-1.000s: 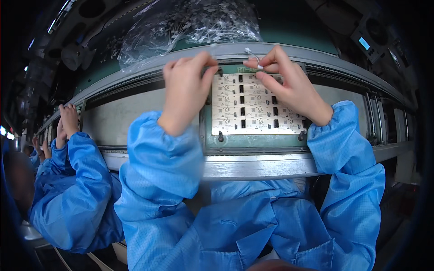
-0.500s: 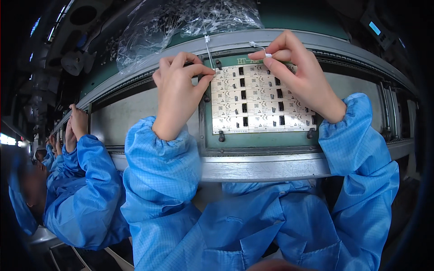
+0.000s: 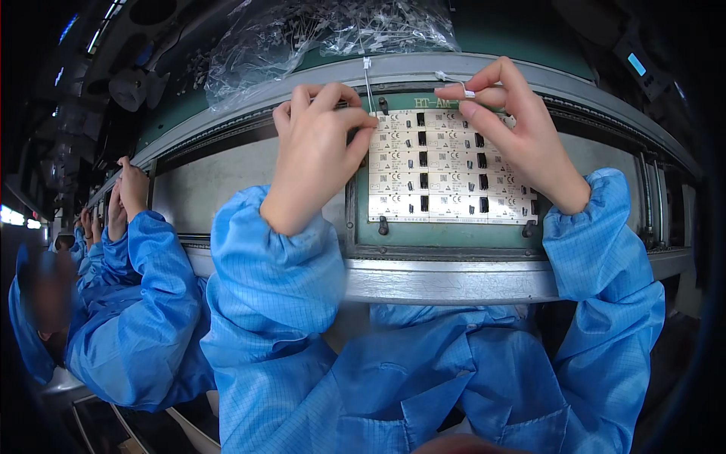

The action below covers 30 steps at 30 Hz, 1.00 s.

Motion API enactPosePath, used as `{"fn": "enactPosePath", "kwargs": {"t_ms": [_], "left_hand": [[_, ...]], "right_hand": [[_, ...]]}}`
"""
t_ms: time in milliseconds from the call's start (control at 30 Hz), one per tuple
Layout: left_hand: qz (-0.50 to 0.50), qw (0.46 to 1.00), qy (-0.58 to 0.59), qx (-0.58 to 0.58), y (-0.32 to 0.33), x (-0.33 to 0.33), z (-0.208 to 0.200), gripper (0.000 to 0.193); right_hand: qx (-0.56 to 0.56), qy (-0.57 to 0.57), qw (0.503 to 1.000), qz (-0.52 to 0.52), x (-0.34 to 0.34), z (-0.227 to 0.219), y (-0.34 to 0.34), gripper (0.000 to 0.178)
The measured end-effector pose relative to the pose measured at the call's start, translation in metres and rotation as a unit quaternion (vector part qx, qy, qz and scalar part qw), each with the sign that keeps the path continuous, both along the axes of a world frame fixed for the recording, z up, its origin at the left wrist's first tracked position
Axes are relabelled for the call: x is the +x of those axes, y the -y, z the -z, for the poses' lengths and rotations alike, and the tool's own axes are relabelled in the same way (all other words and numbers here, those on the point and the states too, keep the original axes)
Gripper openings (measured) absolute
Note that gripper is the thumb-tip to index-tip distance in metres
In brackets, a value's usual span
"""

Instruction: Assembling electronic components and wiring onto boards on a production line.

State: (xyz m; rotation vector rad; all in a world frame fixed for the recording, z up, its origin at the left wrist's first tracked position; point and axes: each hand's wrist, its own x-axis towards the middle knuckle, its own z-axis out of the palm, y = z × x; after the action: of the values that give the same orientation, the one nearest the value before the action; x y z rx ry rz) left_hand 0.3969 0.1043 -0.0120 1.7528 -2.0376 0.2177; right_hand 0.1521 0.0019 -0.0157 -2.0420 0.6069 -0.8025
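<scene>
Connector cables (image 3: 470, 94) lie pinched — one in right hand (image 3: 522, 129), another apparently in left hand (image 3: 321, 147).

Open over the middle of the white rectangular circuit-board panel (image 3: 393, 184), between the bare left hand (image 3: 321, 147) and bare right hand (image 3: 522, 125), though studded with small black blocks (image 3: 423, 160) and narrowed higher up by a short white plugged lead (image 3: 470, 94). Tight at the panel's upper left corner: crowded by the left hand, a stubby black clip (image 3: 383, 107) and a thin white wire (image 3: 369, 79) crossing the grey metal rail (image 3: 408, 66). Passable below the panel, along the flat green plate (image 3: 446, 234), between blue sleeves (image 3: 276, 280). Roomy at centre left, over the pale flat bed (image 3: 227, 181). Barred at the top by a crumpled transparent plastic bag (image 3: 333, 34).
</scene>
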Motion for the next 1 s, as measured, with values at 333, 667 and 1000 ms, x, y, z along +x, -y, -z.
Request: {"fn": "enactPosePath", "kwargs": {"t_ms": [333, 667, 1000], "left_hand": [[-0.077, 0.994, -0.015, -0.073, 0.058, 0.049, -0.018, 0.016], [-0.255, 0.964, 0.051, 0.056, 0.132, 0.102, 0.004, 0.022], [-0.234, 0.971, -0.006, 0.039, 0.136, 0.127, 0.024, 0.026]], "right_hand": [[-0.038, -0.049, 0.998, -0.001, -0.001, -0.009, -0.002, 0.014], [-0.362, 0.013, 0.929, 0.076, -0.003, -0.019, 0.014, 0.005], [-0.324, -0.138, 0.934, 0.049, 0.018, 0.013, 0.006, 0.008]]}}
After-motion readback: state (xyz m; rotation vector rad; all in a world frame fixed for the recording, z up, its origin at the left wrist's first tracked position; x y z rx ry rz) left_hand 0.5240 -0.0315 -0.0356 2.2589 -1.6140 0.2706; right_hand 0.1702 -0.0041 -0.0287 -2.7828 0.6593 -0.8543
